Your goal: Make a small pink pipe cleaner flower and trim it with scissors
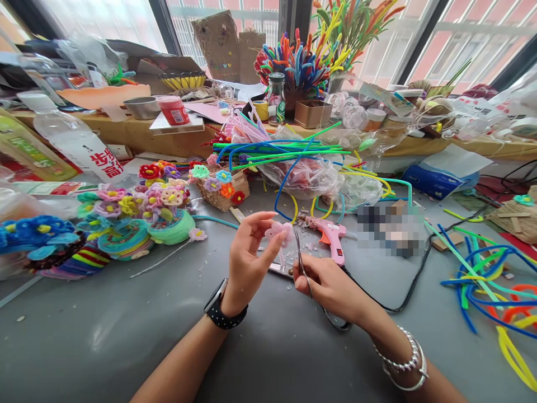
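My left hand (254, 252) is raised over the grey table, its thumb and fingers pinching a small pale pink fuzzy flower (284, 233). My right hand (331, 282), to the right of it, grips slim metal tweezers (299, 249), their tips close to the flower's right side; whether they touch it I cannot tell. Beneath the right hand lie scissors with a black handle (338, 322), partly covered. Just behind the hands rests a pink glue gun (333, 238), with pale fluff scraps around it.
Left stand fuzzy flower pots (170, 226) and a small woven basket (222, 190). Behind are bagged pipe cleaners (293, 162). Loose coloured pipe cleaners (482, 274) spread at the right. A black cord (413, 288) curves across the table. A tissue pack (436, 176) lies at the back right.
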Motion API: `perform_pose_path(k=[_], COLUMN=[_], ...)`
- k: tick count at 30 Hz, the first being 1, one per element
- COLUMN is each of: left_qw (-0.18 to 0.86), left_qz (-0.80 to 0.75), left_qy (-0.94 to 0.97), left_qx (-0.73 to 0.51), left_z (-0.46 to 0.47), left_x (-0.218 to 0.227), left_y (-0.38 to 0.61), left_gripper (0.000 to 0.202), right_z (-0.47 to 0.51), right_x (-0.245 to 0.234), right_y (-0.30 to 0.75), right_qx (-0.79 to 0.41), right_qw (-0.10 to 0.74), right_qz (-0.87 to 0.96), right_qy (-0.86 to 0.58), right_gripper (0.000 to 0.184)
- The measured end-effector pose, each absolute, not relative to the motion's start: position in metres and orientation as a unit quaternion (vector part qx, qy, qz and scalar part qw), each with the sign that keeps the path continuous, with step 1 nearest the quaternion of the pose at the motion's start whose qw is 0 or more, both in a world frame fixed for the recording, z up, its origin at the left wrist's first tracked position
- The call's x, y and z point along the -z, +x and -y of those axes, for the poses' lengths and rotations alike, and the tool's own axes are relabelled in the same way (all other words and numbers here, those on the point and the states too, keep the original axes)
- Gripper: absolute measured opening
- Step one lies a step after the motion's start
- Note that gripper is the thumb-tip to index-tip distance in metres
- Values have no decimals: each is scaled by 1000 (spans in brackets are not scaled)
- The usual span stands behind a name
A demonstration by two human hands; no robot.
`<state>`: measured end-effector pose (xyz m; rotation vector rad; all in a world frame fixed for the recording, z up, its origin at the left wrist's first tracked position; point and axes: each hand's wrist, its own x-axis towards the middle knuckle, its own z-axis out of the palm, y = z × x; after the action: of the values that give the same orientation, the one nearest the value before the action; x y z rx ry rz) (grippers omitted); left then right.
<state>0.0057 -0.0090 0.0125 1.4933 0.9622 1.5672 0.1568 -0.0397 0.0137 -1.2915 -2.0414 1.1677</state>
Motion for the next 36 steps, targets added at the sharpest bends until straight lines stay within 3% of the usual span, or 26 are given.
perform_pose_path(k=[19,36], left_qw=[377,412], left_qz=[-367,-325], left_qy=[575,531], left_qx=[-627,-665], left_z=[9,6], left_x=[-12,-15], left_y=[7,4], left_gripper=[20,17], right_z=[40,40], right_x=[-15,-11], right_y=[154,153], right_qx=[-420,-397], right_qw=[237,290], right_qz=[750,737], right_qy=[-452,-464], right_gripper=[54,38])
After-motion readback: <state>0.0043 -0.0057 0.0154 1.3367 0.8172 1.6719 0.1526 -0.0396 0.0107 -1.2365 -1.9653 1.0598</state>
